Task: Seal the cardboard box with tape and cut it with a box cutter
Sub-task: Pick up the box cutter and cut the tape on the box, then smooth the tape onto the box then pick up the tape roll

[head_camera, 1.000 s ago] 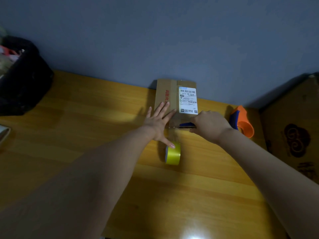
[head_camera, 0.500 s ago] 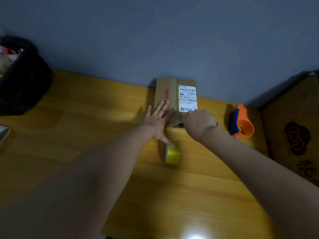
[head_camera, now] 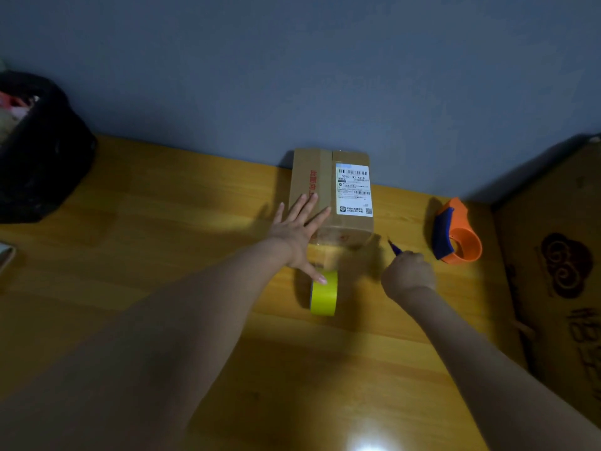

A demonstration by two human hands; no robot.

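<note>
- Cardboard box [head_camera: 331, 196] is lying flat at the far edge of the wooden desk [head_camera: 162, 255], right against the blue-grey wall, with a white shipping label [head_camera: 353, 190] on its right half and red print running along its left half.
- I am seeing clear tape shining across the box's near end.
- My left hand [head_camera: 297, 234] is resting on the box's near left corner, fingers [head_camera: 307, 206] spread wide and flat, gripping nothing; the thumb is reaching down to touch the yellow tape roll [head_camera: 324, 293].
- That roll is standing on edge on the desk just in front of the box.
- My right hand [head_camera: 409, 274] is hovering to the right of the box, apart from it, fingers curled tight around the box cutter [head_camera: 395, 247], whose dark blue tip is pointing up and away from me.
- An orange tape dispenser [head_camera: 457, 237] with a blue part is sitting on the desk beyond my right hand, near a carved wooden panel [head_camera: 559, 271].
- A black bag [head_camera: 39, 151] is sitting at the desk's far left.
</note>
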